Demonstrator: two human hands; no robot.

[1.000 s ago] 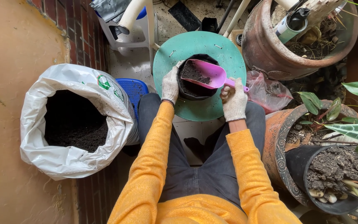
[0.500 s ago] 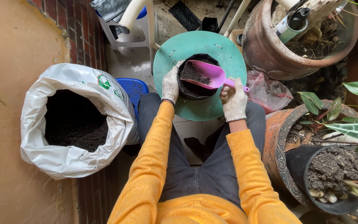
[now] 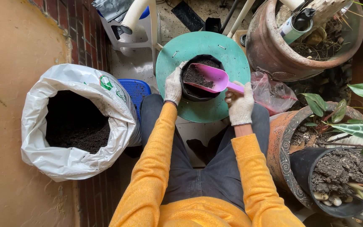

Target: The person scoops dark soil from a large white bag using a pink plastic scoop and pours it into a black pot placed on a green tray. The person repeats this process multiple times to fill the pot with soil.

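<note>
Head view, looking straight down over seated knees. Left hand (image 3: 173, 86), in a white knit glove, cupped against the left rim of a small black pot (image 3: 200, 78), gripping it. Pot standing upright on a round teal stool top (image 3: 230, 54), part filled with dark soil. Right hand (image 3: 240, 105), gloved likewise, clenched around the handle of a pink scoop (image 3: 211, 77). Scoop held over the pot mouth, loaded with soil, blade pointing left. White sack (image 3: 70, 122) of dark soil open on the floor to the left, well apart from the pot. Large clay pots (image 3: 274, 46) and a black pot of clumped earth (image 3: 337, 176) to the right.
</note>
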